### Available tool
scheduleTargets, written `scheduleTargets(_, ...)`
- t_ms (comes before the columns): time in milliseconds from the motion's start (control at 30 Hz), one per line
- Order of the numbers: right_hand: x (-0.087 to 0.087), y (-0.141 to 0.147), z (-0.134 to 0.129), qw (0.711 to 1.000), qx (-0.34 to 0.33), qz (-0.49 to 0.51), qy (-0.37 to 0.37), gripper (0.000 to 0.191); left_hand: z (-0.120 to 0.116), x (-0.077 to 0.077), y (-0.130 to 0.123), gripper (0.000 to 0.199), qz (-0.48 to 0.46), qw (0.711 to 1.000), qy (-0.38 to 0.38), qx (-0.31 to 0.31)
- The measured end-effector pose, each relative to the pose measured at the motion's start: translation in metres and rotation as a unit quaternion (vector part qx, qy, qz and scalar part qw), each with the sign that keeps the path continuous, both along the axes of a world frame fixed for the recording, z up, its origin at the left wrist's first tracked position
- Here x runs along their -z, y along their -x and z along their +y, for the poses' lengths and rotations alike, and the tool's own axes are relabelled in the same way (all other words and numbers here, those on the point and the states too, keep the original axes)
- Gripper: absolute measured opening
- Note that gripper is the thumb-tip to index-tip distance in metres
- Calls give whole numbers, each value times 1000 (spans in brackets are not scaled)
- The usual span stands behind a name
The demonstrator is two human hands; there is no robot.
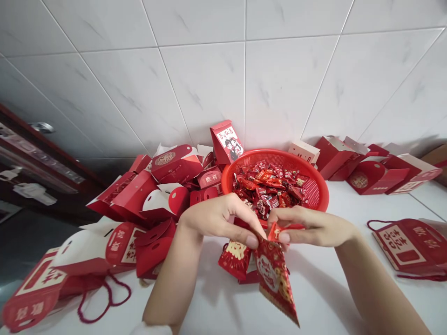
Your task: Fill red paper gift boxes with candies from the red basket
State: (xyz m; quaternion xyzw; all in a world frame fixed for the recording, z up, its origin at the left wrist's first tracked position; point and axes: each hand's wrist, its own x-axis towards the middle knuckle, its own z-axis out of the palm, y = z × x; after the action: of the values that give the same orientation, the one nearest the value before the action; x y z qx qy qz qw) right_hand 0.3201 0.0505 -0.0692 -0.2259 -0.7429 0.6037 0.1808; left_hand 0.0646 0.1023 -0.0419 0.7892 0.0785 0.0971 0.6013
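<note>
My left hand (223, 218) is closed, its thumb and fingers pinching the top of a red snack packet (274, 274) that hangs tilted with its jagged lower edge down. Another red packet (235, 256) with pale yellow lettering shows below the left hand; whether the fingers grip it too I cannot tell. My right hand (310, 225) is closed on a small bright red candy packet (274, 231), close against the snack packet. Just behind both hands stands a red plastic basket (319, 186) with many wrapped candies (268, 181) in it. Part of a red box (253, 278) lies under the packets.
Red gift boxes (174, 163) crowd the left side, one with a dark red cord handle (110, 293). More open boxes (377, 174) line the tiled wall at right. A flat red box (408, 246) lies nearer. Keys (35, 191) hang at far left.
</note>
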Motion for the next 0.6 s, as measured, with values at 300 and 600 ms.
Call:
scheduleTargets(300,-5,0,-6,984,-52,-125,-117,23,2,8,-13,23,107,993,-41,0)
scheduleTargets(600,-13,-5,-9,980,-58,-152,-113,21,8,6,5,22,83,991,-33,-100)
